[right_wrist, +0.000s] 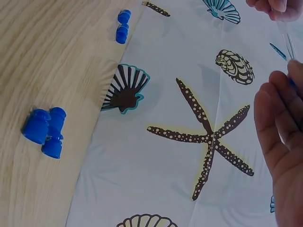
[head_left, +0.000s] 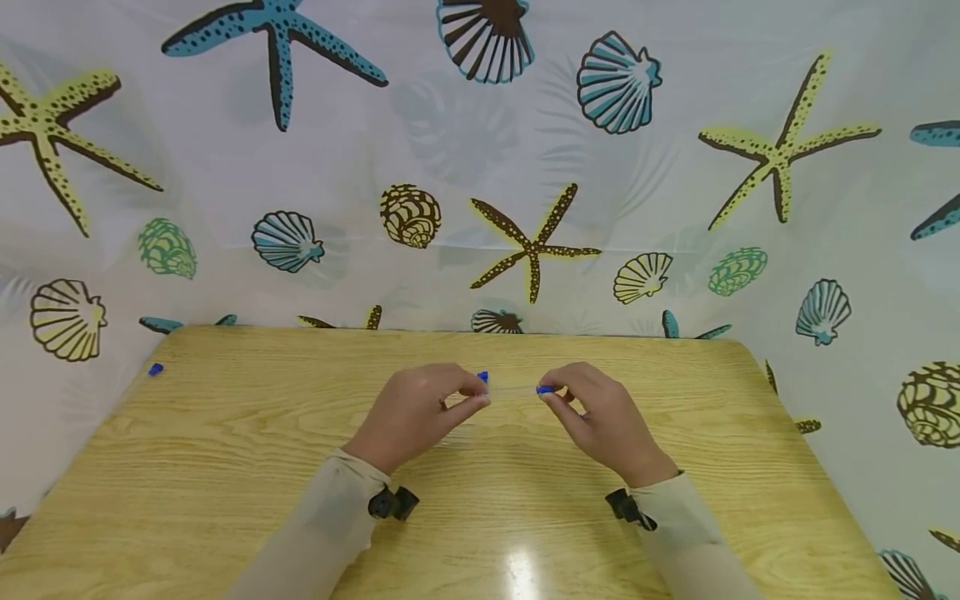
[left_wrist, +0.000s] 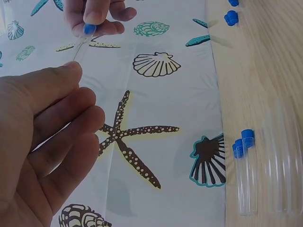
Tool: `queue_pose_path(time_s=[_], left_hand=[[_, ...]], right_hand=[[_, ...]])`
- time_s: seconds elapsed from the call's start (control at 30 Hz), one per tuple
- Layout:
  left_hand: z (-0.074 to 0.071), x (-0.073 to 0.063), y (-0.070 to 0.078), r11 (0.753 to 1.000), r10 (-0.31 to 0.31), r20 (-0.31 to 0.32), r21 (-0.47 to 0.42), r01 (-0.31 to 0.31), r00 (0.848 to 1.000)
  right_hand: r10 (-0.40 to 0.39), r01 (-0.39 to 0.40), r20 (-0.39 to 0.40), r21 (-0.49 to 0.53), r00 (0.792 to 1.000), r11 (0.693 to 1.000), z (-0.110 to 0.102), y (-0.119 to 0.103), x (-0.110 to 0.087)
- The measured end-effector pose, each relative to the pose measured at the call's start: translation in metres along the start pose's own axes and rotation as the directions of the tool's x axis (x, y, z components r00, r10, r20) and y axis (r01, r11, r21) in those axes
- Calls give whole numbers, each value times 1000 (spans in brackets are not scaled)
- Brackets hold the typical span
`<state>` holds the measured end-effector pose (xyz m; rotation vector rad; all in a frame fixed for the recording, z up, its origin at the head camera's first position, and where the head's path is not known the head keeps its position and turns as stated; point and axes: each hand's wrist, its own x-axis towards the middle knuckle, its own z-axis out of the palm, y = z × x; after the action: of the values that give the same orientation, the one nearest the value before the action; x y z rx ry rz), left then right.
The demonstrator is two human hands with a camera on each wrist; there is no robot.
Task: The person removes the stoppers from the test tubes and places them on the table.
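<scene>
Between the two hands is a thin clear tube (head_left: 513, 389), level over the table. My left hand (head_left: 423, 408) pinches one end of it between thumb and fingertips. At the other end, my right hand (head_left: 603, 417) pinches a blue cap (head_left: 545, 389), which meets the tube's mouth in the left wrist view (left_wrist: 89, 29). Below the left hand, clear tubes with blue caps (left_wrist: 247, 175) lie side by side on the table. Next to them are several tubes without caps (left_wrist: 281, 165), partly hidden by the left hand in the head view.
Several loose blue caps (right_wrist: 42, 130) sit in a cluster on the wooden table (head_left: 247, 450), below the right hand. One blue piece (head_left: 155, 369) lies at the table's far left edge. A shell-and-starfish printed cloth (head_left: 345, 150) hangs behind the table and along its sides.
</scene>
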<state>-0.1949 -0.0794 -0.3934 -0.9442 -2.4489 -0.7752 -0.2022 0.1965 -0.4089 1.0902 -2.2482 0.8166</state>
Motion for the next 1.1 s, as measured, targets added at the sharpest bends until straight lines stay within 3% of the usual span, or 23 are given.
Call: queue_pose_path(time_s=[0.23,0.57,0.87,1.1], left_hand=[[2,0,3,999,-32,-28,24,33,999],[0,-1,-5,1000,-12,-23,-10,12,1000],[-2,0,-5,999,43,-68,0,-43,997],[-4,0,-4,1000,26,-62,-5,-27,998]], right_hand=[[25,-30,-88,-51,996,998,6,-4,1],[-33,33,24,3,999,999,0,0,0],[-13,13,-59,1,998,1000,4,-1,0],[21,-14,-44,146,999,989,4,-2,0]])
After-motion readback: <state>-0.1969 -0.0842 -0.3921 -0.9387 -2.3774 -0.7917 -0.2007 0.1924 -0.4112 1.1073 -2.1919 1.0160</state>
